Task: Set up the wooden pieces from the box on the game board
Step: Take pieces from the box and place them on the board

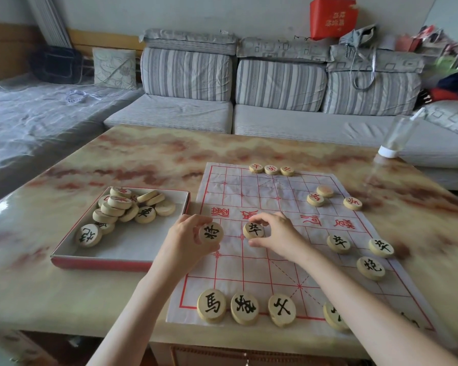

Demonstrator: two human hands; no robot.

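Note:
A white paper game board [273, 262] with red lines lies on the table. My left hand [185, 241] holds a round wooden piece [210, 233] with a black character, tilted up over the board's left edge. My right hand [278, 233] pinches another black-marked piece [253, 230] that rests on the board near its middle. Several black-marked pieces stand along the near edge [211, 305] and right side [338, 243]. Red-marked pieces sit at the far edge [271, 169] and far right [315, 199]. The shallow red-rimmed box [101, 261] to the left holds a heap of pieces [128, 207].
The marble-patterned table [132, 159] ends close to me at the front. A clear plastic bottle [397, 136] stands upside down at the far right corner. A striped grey sofa [249, 101] runs behind the table, with a red box [332, 18] on its backrest.

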